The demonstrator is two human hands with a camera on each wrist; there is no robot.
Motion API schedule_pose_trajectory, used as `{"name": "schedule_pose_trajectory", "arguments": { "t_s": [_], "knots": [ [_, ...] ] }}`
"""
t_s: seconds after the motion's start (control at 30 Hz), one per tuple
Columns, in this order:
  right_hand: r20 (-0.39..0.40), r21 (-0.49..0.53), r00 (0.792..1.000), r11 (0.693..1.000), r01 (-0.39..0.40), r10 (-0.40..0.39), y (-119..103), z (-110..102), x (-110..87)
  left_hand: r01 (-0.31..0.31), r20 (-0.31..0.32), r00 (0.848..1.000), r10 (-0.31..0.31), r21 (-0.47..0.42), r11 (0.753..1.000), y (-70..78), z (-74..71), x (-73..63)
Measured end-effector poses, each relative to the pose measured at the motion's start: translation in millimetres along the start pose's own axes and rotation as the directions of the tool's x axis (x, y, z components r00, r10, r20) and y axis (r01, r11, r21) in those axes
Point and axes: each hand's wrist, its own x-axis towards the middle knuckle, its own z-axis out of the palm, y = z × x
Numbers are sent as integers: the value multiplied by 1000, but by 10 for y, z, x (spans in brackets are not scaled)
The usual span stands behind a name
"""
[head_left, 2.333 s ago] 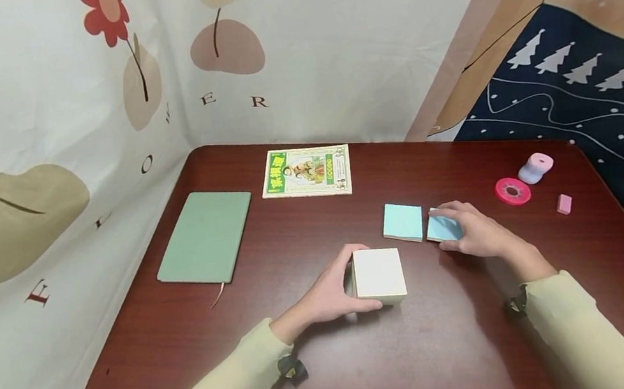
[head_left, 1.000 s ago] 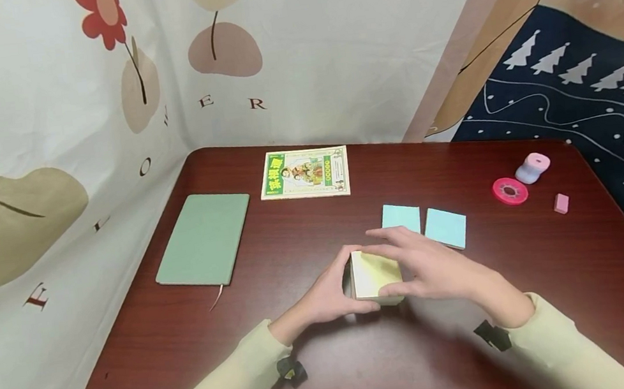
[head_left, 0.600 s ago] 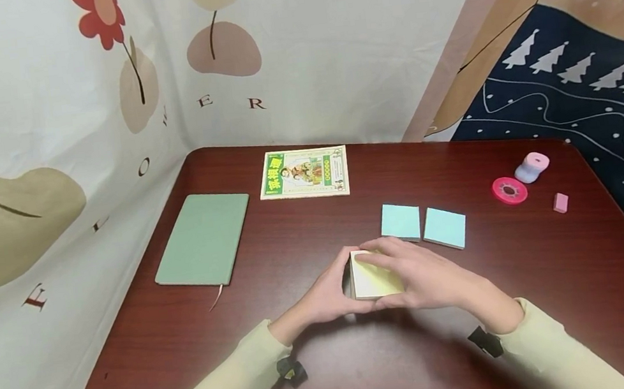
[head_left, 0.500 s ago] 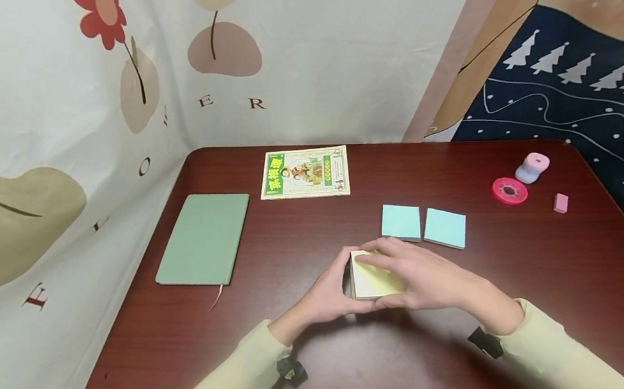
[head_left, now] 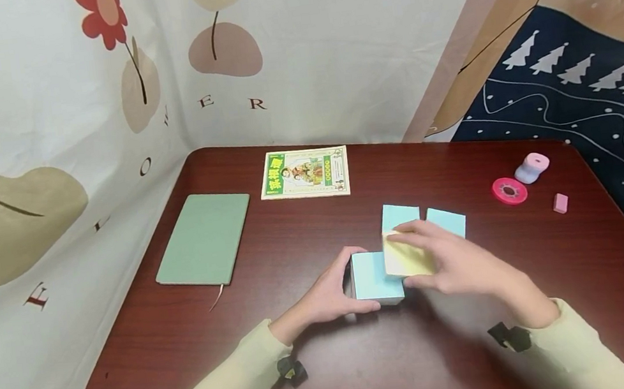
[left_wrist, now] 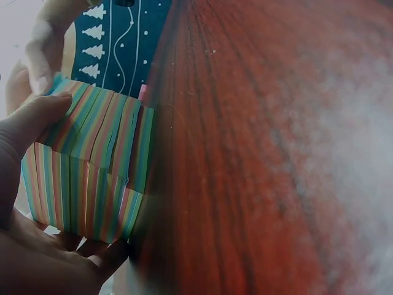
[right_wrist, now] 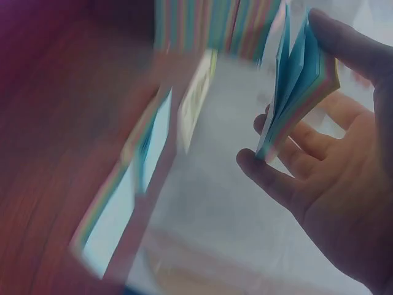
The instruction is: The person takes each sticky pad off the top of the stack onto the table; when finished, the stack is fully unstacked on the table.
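Note:
My left hand (head_left: 337,288) grips a stack of sticky note pads (head_left: 376,277) on the table, thumb on the near side and fingers round the far side. In the left wrist view the stack (left_wrist: 92,166) shows striped, multicoloured edges. Its top is light blue. My right hand (head_left: 457,255) pinches one sticky note pad (head_left: 406,259), pale yellow on top, just right of the stack and partly overlapping it in the head view. In the right wrist view this pad (right_wrist: 301,92) has blue sheets fanning loose underneath. Two blue-topped pads, one left (head_left: 401,214) and one right (head_left: 447,221), lie behind, partly covered.
A green notebook (head_left: 204,239) with a ribbon lies at left, and a printed booklet (head_left: 304,173) at the back. To the right are a pink-red disc (head_left: 510,190), a pink-and-lilac roll-shaped thing (head_left: 532,167) and a small pink block (head_left: 561,203). Fabric hangs behind the table.
My right hand has left the right-hand blue pad, gripped the stack's top pad and lifted it off to the right, baring a blue top. My left hand has stayed on the stack.

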Motion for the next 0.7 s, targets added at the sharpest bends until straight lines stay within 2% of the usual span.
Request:
{"name": "schedule_pose_trajectory", "arguments": {
  "t_s": [0.1, 0.27, 0.47, 0.6, 0.7],
  "knots": [
    [-53, 1, 995, 996, -90, 90, 228, -113, -161, 5, -3, 1000, -5, -12, 1000, -12, 5, 0],
    [-107, -10, 970, 975, -220, 218, 638, -246, -448, 13, -8, 1000, -13, -13, 1000, -24, 10, -9],
    [-93, -26, 940, 943, -332, 328, 1062, -292, -714, 17, -9, 1000, -17, -4, 1000, -21, 12, -15],
    [-55, -1, 924, 926, -378, 378, 1215, -284, -783, 21, -9, 1000, -21, -2, 1000, -13, 9, -15],
    [-36, 12, 920, 921, -390, 390, 1275, -255, -794, 21, -8, 1000, -21, -1, 1000, -11, 6, -12]
  ]
}}
